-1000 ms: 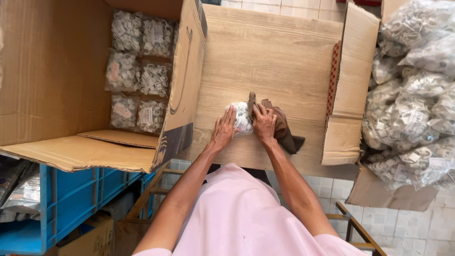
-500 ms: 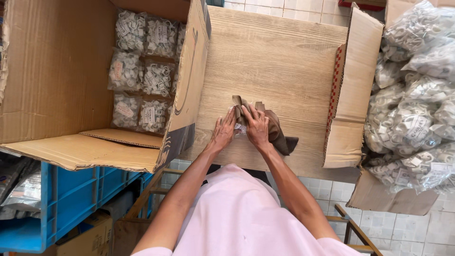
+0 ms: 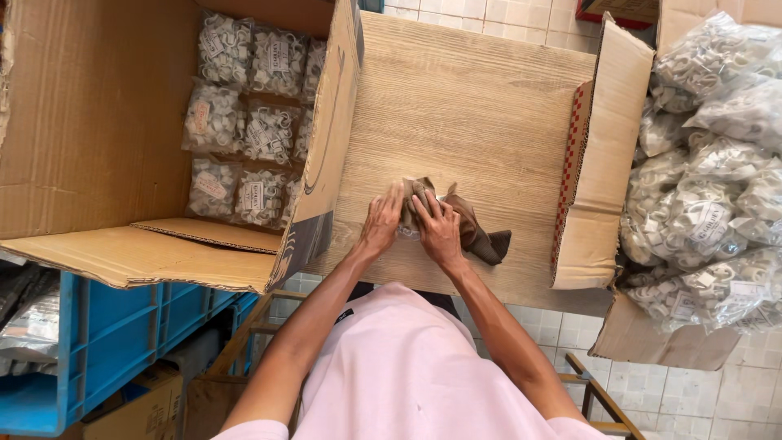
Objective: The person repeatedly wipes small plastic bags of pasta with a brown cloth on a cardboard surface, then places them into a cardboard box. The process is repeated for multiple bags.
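A brown cloth (image 3: 476,231) lies bunched on the wooden table (image 3: 472,106), near its front edge. Under it sits a small clear plastic bag (image 3: 410,231) of white parts, almost wholly covered. My left hand (image 3: 380,222) lies flat on the bag's left side, fingers stretched forward. My right hand (image 3: 437,227) presses the cloth down over the bag, fingers curled on the fabric. Both hands touch each other over the bundle.
An open cardboard box (image 3: 98,138) on the left holds several rows of clear bags of white parts (image 3: 248,122). Another open box (image 3: 599,163) on the right is heaped with similar bags (image 3: 709,187). A blue crate (image 3: 106,342) stands below left. Tiled floor lies beneath.
The white bag was plainly visible between my hands; now the brown cloth has been pulled over it, and both hands have shifted slightly to the left on the table.
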